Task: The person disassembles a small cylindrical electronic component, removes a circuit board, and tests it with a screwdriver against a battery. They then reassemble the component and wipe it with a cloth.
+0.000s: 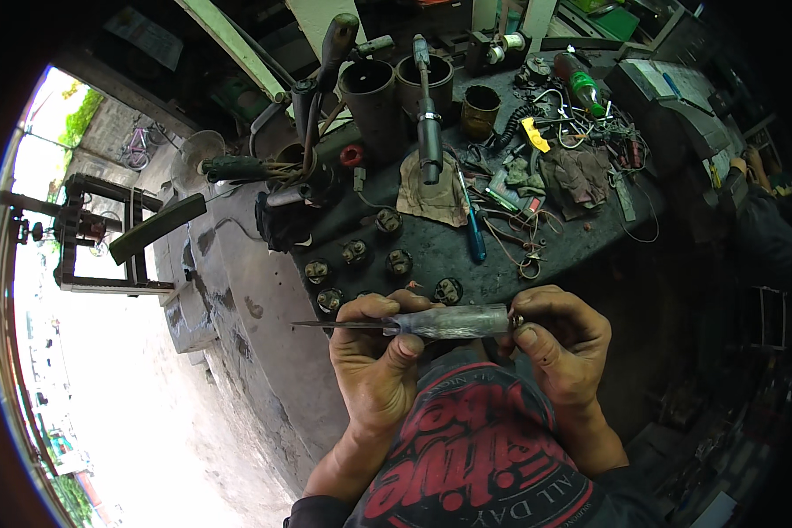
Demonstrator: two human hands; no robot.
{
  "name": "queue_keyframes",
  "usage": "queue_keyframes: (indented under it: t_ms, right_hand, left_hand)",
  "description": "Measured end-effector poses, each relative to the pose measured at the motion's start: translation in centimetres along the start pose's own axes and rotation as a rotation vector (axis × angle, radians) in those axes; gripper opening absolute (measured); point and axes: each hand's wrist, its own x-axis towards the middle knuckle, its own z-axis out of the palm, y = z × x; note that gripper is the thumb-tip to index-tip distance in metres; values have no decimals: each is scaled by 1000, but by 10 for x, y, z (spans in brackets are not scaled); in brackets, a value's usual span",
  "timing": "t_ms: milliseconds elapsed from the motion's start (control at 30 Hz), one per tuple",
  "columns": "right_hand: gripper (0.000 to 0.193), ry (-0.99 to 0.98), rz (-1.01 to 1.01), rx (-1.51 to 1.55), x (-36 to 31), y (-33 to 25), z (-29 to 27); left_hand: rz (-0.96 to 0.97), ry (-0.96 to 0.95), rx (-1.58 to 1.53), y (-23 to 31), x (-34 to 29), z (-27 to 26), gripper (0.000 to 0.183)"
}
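Level across my front lies a screwdriver [453, 323] with a clear, scuffed handle, its thin dark shaft pointing left. Fingers and thumb of my left hand [371, 365] are closed round it where shaft meets handle. At the handle's right end, my right hand [568, 345] pinches a small shiny metal piece [517, 320]. I cannot tell whether that piece is fixed to the handle; fingertips partly cover it. Just beyond my hands, several small round metal parts, such as this one [399, 261], stand on the dark workbench [510, 280].
A blue-handled screwdriver [476, 238] lies beside a brown cloth [431, 198] bearing a black cylindrical tool [429, 145]. Metal cylinders [367, 97] stand at the back. Wires, rags and a green bottle [585, 92] crowd the right. Another person's sleeve [757, 229] shows far right.
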Motion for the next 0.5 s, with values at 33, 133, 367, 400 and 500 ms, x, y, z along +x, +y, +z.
queue_keyframes:
  t_ms: [33,133,367,400,500]
  right_hand:
    - [23,-1,4,12,0,0,-1]
    - [22,-2,-29,-3,0,1,-3]
    - [20,-11,-37,4,2,-1,-4]
    - [20,-11,-35,2,2,-1,-4]
    - [20,-19,-39,8,1,1,-3]
  left_hand:
    - [-3,4,4,0,0,0,44]
    - [2,12,48,-1,1,1,44]
    - [-7,41,36,0,-1,5,43]
    - [2,43,48,0,-1,5,43]
    - [11,34,69,0,-2,3,43]
